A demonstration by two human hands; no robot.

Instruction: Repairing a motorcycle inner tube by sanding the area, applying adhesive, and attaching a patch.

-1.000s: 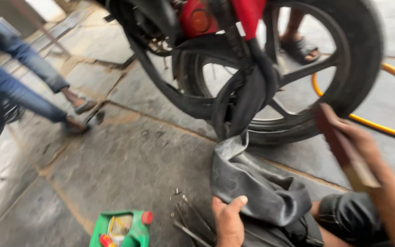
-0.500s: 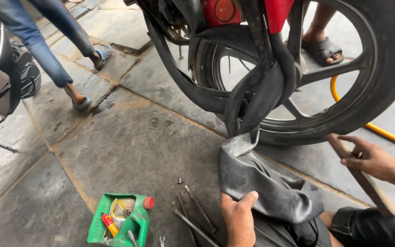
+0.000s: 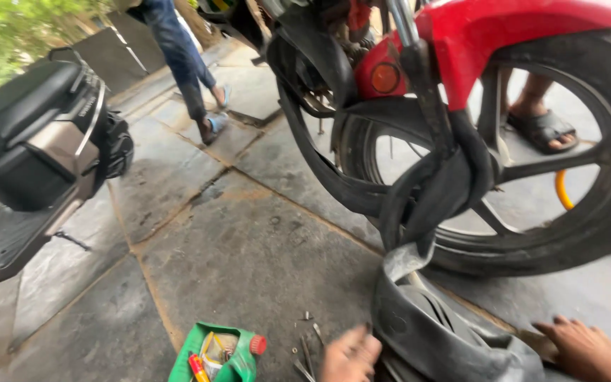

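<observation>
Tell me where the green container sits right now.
In the head view, the green container lies on the stone floor at the bottom edge, just left of the left hand and some small metal tools.

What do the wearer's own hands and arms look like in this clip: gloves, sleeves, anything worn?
Both hands are bare, with no gloves. The left hand shows only blurred fingers and knuckles at the bottom edge; no ring can be made out. The right hand shows down to the wrist, with no sleeve, watch or band in view. The forearms are mostly cut off by the frame.
</observation>
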